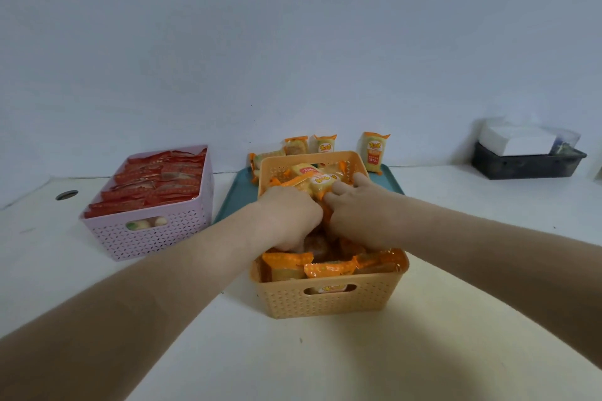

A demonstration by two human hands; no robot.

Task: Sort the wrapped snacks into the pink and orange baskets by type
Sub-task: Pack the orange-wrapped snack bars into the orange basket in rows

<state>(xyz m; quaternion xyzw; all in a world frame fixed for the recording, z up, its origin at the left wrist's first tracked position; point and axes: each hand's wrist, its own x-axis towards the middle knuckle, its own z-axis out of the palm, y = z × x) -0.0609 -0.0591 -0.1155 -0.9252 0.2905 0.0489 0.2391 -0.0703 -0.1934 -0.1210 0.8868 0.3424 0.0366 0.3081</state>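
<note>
The orange basket (329,299) sits in front of me, full of yellow-and-orange wrapped snacks (325,268). Both hands are down inside it among the packets. My left hand (288,218) is curled with its fingers buried in the pile. My right hand (358,202) presses on a yellow snack packet (321,184) near the far end, fingers bent over it. The pink basket (146,234) to the left holds several red wrapped snacks (156,182). A few more yellow snacks (374,151) stand and lie on the teal tray (233,195) behind the orange basket.
A white wall runs close behind the tray. A black bin (527,163) with a white box on it stands at the far right. A round hole (66,195) in the white tabletop lies left of the pink basket.
</note>
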